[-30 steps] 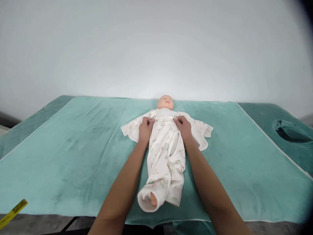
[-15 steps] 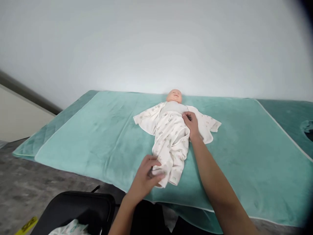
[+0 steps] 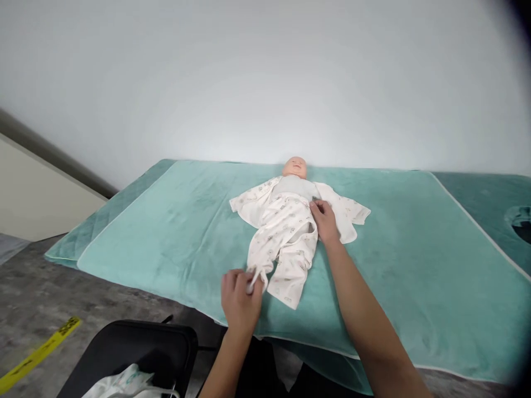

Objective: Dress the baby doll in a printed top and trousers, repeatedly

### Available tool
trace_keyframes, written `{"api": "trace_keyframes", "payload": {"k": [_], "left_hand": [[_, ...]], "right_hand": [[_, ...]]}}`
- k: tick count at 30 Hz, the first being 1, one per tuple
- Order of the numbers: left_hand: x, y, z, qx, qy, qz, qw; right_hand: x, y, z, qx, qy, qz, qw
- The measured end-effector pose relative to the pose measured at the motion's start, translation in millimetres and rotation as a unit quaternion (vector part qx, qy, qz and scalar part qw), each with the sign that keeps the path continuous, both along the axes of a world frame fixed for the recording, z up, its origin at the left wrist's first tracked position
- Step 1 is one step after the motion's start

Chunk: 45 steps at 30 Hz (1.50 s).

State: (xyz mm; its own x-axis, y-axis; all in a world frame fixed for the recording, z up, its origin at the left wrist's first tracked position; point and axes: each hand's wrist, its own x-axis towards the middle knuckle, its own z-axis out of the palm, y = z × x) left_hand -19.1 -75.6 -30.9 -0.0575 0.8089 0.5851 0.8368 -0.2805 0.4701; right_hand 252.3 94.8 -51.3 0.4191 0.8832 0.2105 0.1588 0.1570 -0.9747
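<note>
A baby doll [image 3: 295, 166] lies on its back, its head toward the wall. White patterned baby pants [image 3: 286, 221] cover its lower body, with a gap showing at the crotch on the right side. My left hand [image 3: 244, 293] is closed on the bunched cuff of the left-hand pant leg. At the waist, my right hand [image 3: 326, 216] pinches the right edge of the pants. A patterned white jacket [image 3: 338, 202] lies spread open beneath the doll, sleeves out to both sides. The doll's torso shows a plain pale surface.
A green padded mat [image 3: 415, 265] covers the table against a white wall [image 3: 265, 83]. At the lower left stands a black chair [image 3: 141, 342] with white cloth [image 3: 124, 381] on it. Yellow tape [image 3: 39, 356] marks the grey floor.
My left hand has closed on the pant cuff and pulled that leg to the left, parting the two legs. My right hand stays at the waist. The view has shifted slightly.
</note>
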Motion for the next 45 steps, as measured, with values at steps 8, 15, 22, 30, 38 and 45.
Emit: {"api": "trace_keyframes", "payload": {"k": [8, 15, 22, 30, 38, 45], "left_hand": [[-10.5, 44.8, 34.4, -0.125, -0.176, -0.031, 0.976], [42.9, 204.4, 51.8, -0.135, -0.139, -0.248, 0.949], [68.1, 253.0, 82.0, -0.245, 0.043, -0.393, 0.885], [60.2, 257.7, 69.5, -0.163, -0.012, -0.448, 0.879], [55.1, 265.9, 46.7, -0.127, -0.115, -0.32, 0.932], [51.4, 264.3, 37.5, -0.137, -0.17, -0.319, 0.922]], "right_hand": [[32.8, -7.5, 2.8, -0.063, 0.083, 0.203, 0.974], [31.9, -18.8, 28.9, -0.089, 0.056, 0.267, 0.958], [21.6, -13.1, 28.4, -0.087, 0.054, 0.265, 0.959], [27.0, -17.1, 24.6, -0.146, 0.12, 0.312, 0.931], [35.0, -18.4, 25.4, -0.081, 0.034, 0.313, 0.946], [27.0, -17.4, 7.4, -0.042, 0.112, 0.191, 0.974]]}}
